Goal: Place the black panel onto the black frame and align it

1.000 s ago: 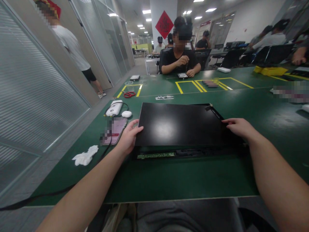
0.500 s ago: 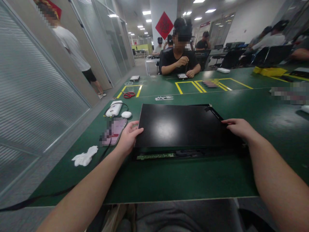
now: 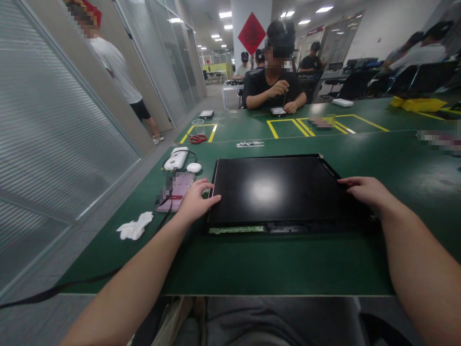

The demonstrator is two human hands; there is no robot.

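Observation:
A black flat screen panel [image 3: 266, 190] with a glossy glare spot lies in a shallow black frame [image 3: 298, 227] on the green table. Along the near edge of the frame a narrow green circuit board [image 3: 236, 230] is exposed. My left hand [image 3: 197, 198] holds the panel's left edge, its thumb on top and its fingers along the side. At the far right side, the closed fingers of my right hand [image 3: 365, 190] grip the frame's rim; its fingertips are partly hidden.
Left of the panel are a phone [image 3: 176, 191], a white power bank [image 3: 176, 158], a white oval case [image 3: 194, 167] and crumpled tissue [image 3: 135, 227]. Red scissors [image 3: 198, 139] and a small strip of parts [image 3: 250, 143] lie beyond. Across the table a person [image 3: 275, 89] works on a small device.
The screen panel has come down from a slightly raised, shifted position and now sits flatter inside the frame. My hands stay at its two sides. The whole view has shifted slightly.

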